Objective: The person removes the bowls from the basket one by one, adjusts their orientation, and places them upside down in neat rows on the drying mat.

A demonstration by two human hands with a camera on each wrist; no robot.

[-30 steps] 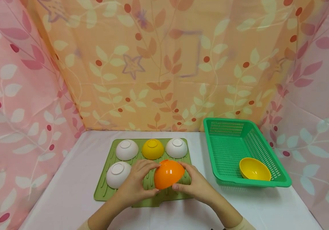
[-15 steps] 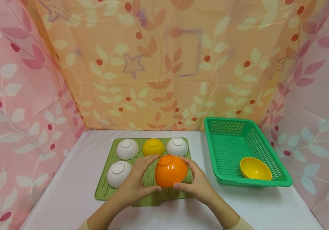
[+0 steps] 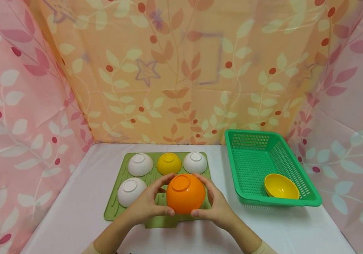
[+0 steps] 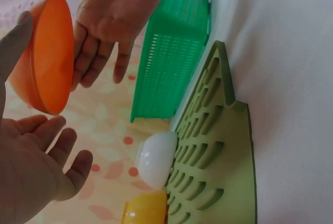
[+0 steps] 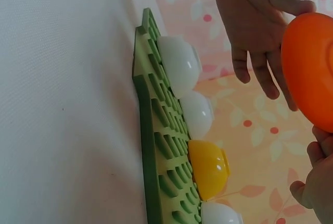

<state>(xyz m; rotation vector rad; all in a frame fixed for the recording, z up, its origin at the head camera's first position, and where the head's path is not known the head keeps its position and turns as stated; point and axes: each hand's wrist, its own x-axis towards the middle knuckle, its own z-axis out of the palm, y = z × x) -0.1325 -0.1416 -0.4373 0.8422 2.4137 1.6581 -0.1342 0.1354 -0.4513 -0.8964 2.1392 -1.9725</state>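
Observation:
Base upward, an orange bowl [image 3: 186, 199] is held between both hands above the green drying mat [image 3: 162, 222]. My left hand [image 3: 145, 206] grips its left side, thumb at the near side and fingertips near the base. On the opposite side, my right hand [image 3: 221, 208] pinches it the same way. In the left wrist view the orange bowl [image 4: 52, 60] shows its hollow side, clear of the mat. Upside down on the mat are white bowls [image 3: 140, 165], one of them [image 3: 131, 193] beside my left hand, and a yellow bowl [image 3: 168, 164] in the back row.
To the right stands a green perforated basket [image 3: 231, 165] with a yellow bowl [image 3: 281, 186] lying tilted in its near right corner. A white cloth [image 3: 83, 197] covers the table. Patterned fabric [image 3: 181, 70] encloses the back and sides.
Earlier the orange bowl was tilted sideways; it has turned so its base ring faces up and toward me. Both hands have shifted their hold and brought it slightly nearer. The other bowls have stayed put.

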